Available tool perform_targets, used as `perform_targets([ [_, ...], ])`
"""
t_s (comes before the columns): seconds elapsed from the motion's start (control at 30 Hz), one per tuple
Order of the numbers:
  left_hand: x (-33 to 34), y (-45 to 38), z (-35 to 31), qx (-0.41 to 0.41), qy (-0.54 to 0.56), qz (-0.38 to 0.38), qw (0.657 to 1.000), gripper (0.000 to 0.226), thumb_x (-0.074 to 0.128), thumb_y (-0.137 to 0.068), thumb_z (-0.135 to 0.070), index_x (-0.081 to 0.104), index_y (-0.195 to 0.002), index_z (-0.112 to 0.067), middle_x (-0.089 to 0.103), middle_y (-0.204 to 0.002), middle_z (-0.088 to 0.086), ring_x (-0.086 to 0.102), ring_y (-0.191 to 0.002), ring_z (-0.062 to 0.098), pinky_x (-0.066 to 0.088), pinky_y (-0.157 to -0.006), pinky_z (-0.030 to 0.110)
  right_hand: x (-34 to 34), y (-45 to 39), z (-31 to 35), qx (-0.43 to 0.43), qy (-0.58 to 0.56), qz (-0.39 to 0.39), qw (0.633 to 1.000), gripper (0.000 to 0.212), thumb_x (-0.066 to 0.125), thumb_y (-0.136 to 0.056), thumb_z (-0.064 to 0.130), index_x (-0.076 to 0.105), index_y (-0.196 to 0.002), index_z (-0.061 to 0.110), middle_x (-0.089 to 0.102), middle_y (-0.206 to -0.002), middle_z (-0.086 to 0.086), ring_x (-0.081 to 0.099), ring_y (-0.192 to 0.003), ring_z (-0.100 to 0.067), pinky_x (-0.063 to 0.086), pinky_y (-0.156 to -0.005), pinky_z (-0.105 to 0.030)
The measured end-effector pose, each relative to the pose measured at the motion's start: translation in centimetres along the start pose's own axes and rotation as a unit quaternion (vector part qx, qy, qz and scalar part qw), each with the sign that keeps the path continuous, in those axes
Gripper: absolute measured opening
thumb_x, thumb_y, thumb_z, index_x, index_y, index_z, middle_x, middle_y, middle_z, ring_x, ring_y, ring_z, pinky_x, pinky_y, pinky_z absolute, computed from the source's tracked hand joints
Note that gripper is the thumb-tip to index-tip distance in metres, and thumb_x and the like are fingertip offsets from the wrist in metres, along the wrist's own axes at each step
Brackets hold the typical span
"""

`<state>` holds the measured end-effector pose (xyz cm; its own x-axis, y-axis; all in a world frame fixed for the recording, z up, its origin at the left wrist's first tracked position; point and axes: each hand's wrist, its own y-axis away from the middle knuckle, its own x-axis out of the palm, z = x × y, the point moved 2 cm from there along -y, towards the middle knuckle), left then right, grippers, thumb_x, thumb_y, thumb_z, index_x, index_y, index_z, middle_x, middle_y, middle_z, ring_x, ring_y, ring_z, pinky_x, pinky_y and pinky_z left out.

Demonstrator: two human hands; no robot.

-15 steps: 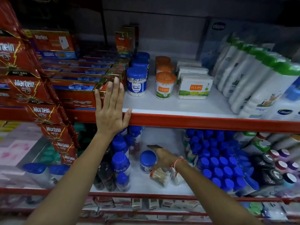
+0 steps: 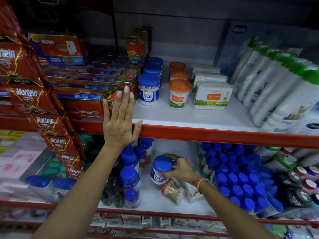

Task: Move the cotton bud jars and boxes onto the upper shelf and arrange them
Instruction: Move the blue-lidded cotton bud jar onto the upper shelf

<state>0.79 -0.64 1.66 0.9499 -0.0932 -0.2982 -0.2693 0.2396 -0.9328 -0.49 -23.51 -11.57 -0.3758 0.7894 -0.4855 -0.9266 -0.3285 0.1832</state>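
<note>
My right hand grips a blue-lidded cotton bud jar on the lower shelf, tilted toward me. My left hand rests flat, fingers spread, against the red edge of the upper shelf. On that upper shelf stands a row of blue-lidded bud jars, a row of orange-lidded Tulips jars and stacked Tulips cotton bud boxes. Small packets of buds lie on the lower shelf beneath my right wrist.
Red Mortein boxes fill the upper shelf's left, white green-capped bottles its right. Hanging Mortein sachets drape down at left. Blue-capped bottles crowd the lower shelf to the right, Nycil bottles to the left.
My right hand has closed around the blue-lidded jar on the lower shelf and tipped it. My left hand has stayed on the upper shelf edge.
</note>
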Motion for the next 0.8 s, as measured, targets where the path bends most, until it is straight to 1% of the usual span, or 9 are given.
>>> perform_targets([
  [0.07, 0.0, 0.0, 0.0, -0.002, 0.002, 0.000, 1.000, 0.066, 0.024, -0.100, -0.042, 0.008, -0.154, -0.008, -0.009, -0.163, 0.000, -0.006, -0.151, 0.018, -0.005, -0.123, 0.044, -1.3, 1.7, 2.0, -0.011, -0.032, 0.001, 0.999, 0.072, 0.090, -0.062, 0.019, 0.057, -0.126, 0.013, 0.069, -0.114, 0.004, 0.067, -0.101, -0.006, 0.057, -0.085, -0.020],
  [0.23, -0.3, -0.2, -0.1, -0.008, 0.003, 0.017, 1.000, 0.066, 0.022, -0.100, -0.042, 0.010, -0.153, -0.005, -0.009, -0.163, 0.000, -0.005, -0.151, 0.018, -0.004, -0.123, 0.044, -3.9, 6.2, 7.6, -0.061, -0.051, -0.005, 0.997, 0.060, 0.089, -0.064, 0.026, 0.064, -0.119, 0.022, 0.073, -0.110, 0.009, 0.067, -0.100, 0.000, 0.056, -0.087, -0.022],
  [0.33, -0.5, -0.3, -0.1, -0.009, 0.007, 0.026, 1.000, 0.066, 0.025, -0.100, -0.041, 0.009, -0.153, -0.005, -0.009, -0.163, 0.001, -0.004, -0.151, 0.019, -0.003, -0.123, 0.046, -5.1, 8.3, 10.8, -0.097, -0.070, -0.010, 0.993, 0.060, 0.088, -0.062, 0.034, 0.067, -0.117, 0.024, 0.074, -0.109, 0.008, 0.068, -0.104, -0.007, 0.055, -0.092, -0.032],
  [0.4, -0.6, -0.4, -0.1, -0.008, 0.013, 0.028, 0.999, 0.067, 0.026, -0.099, -0.041, 0.010, -0.153, -0.005, -0.008, -0.163, 0.002, -0.003, -0.151, 0.019, -0.001, -0.123, 0.048, -6.1, 9.4, 12.9, -0.117, -0.091, -0.015, 0.989, 0.062, 0.088, -0.060, 0.037, 0.067, -0.117, 0.023, 0.075, -0.109, 0.006, 0.068, -0.105, -0.010, 0.055, -0.092, -0.034],
  [0.5, -0.7, -0.4, -0.1, -0.006, 0.018, 0.027, 0.999, 0.067, 0.026, -0.100, -0.041, 0.010, -0.153, -0.005, -0.007, -0.163, 0.003, -0.001, -0.151, 0.020, -0.001, -0.123, 0.048, -7.9, 10.7, 16.0, -0.137, -0.127, -0.007, 0.982, 0.054, 0.086, -0.063, 0.030, 0.069, -0.113, 0.020, 0.076, -0.105, 0.003, 0.070, -0.102, -0.013, 0.056, -0.087, -0.029],
  [0.57, -0.8, -0.4, -0.1, 0.002, 0.017, 0.032, 0.999, 0.066, 0.025, -0.101, -0.041, 0.008, -0.154, -0.006, -0.007, -0.163, 0.003, -0.002, -0.151, 0.020, -0.002, -0.123, 0.047, -9.0, 11.1, 17.8, -0.148, -0.132, -0.001, 0.980, 0.055, 0.081, -0.064, 0.027, 0.068, -0.116, 0.018, 0.076, -0.106, 0.000, 0.070, -0.101, -0.015, 0.057, -0.085, -0.029],
  [0.63, -0.9, -0.4, 0.0, 0.011, 0.012, 0.029, 0.999, 0.065, 0.023, -0.101, -0.041, 0.006, -0.154, -0.007, -0.007, -0.163, 0.003, -0.002, -0.151, 0.019, -0.002, -0.123, 0.046, -9.8, 11.3, 19.3, -0.163, -0.128, -0.011, 0.978, 0.056, 0.079, -0.064, 0.026, 0.067, -0.118, 0.017, 0.076, -0.107, -0.002, 0.071, -0.100, -0.015, 0.058, -0.082, -0.027],
  [0.73, -0.9, -0.3, 0.0, 0.014, 0.009, 0.023, 1.000, 0.065, 0.022, -0.101, -0.041, 0.004, -0.154, -0.008, -0.007, -0.163, 0.004, -0.002, -0.151, 0.019, -0.002, -0.123, 0.045, -10.6, 11.1, 20.7, -0.181, -0.118, -0.032, 0.976, 0.056, 0.078, -0.062, 0.025, 0.068, -0.117, 0.015, 0.076, -0.106, -0.003, 0.072, -0.097, -0.014, 0.057, -0.077, -0.021],
  [0.8, -0.8, -0.3, 0.0, 0.016, 0.013, 0.019, 1.000, 0.064, 0.020, -0.102, -0.041, 0.004, -0.154, -0.008, -0.007, -0.163, 0.004, -0.002, -0.151, 0.019, -0.003, -0.123, 0.044, -10.9, 11.0, 21.2, -0.189, -0.121, -0.037, 0.974, 0.052, 0.078, -0.062, 0.024, 0.070, -0.113, 0.018, 0.077, -0.103, -0.002, 0.072, -0.094, -0.013, 0.057, -0.075, -0.018],
])
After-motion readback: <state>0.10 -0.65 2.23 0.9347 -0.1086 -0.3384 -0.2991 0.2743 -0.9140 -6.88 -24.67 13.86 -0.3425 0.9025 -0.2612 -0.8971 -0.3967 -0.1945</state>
